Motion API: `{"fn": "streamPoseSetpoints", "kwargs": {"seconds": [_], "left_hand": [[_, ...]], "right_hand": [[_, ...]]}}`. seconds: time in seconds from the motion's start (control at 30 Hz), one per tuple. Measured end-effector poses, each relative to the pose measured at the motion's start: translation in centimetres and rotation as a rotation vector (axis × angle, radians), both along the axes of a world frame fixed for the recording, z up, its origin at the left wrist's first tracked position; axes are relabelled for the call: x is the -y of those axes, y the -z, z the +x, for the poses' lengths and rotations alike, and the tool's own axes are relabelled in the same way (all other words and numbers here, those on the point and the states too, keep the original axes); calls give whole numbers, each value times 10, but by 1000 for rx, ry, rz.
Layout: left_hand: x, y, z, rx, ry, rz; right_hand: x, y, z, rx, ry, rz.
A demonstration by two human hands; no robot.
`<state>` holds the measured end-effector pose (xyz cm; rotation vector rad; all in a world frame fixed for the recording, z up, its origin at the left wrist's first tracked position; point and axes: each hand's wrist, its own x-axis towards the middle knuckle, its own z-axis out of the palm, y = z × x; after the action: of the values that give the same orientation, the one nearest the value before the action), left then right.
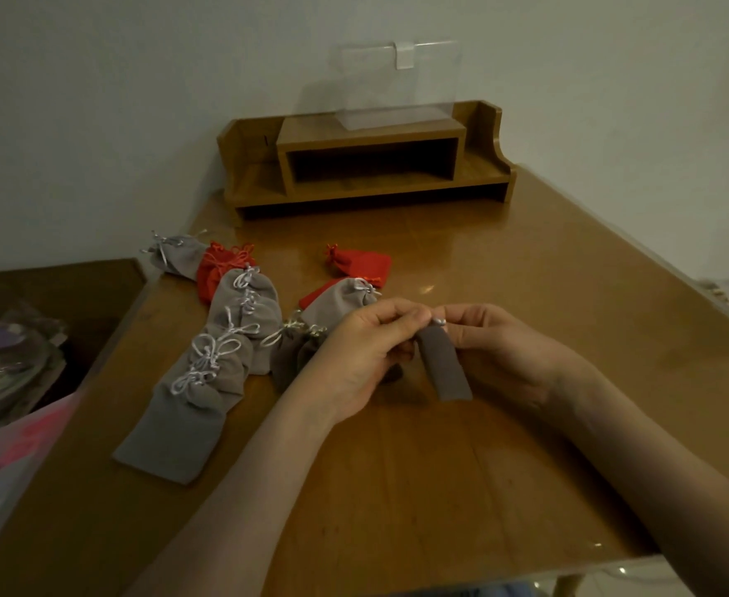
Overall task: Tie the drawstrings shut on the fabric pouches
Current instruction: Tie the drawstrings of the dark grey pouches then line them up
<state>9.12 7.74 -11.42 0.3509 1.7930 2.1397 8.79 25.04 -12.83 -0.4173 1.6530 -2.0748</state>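
Held pouch: grey fabric, seen narrow and edge-on, kept above the table. It hangs below the grip, with only its gathered mouth caught between the two hands.

Left hand: fingers curled, thumb and forefinger pinched on the mouth of the held pouch from its left side.

Right hand: thumb and forefinger pinched on the white drawstring at the top of the held pouch. How much cord is caught cannot be told.

Orientation: the long axis is run from the mouth, farthest from the person, to the closed bottom, nearest the person and slightly to the right.

Left of the held pouch: a row of tied grey pouches, overlapped, with a red pouch among them. A dark grey pouch is partly hidden by the left hand.

Beyond the held pouch: a second red pouch, then a wooden desk shelf with a clear stand on it.
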Motion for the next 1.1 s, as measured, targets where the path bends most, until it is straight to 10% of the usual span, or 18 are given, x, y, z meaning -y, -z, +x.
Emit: {"fn": "streamPoseSetpoints", "kwargs": {"seconds": [0.37,0.83,1.1], "left_hand": [[13,8,-6,-54,-87,-311],[8,2,-6,54,52,62],[17,2,-8,16,37,-224]], "right_hand": [[9,-2,4,-236,184,463],[0,1,0,-116,-31,39],[7,5,0,-196,47,296]]}}
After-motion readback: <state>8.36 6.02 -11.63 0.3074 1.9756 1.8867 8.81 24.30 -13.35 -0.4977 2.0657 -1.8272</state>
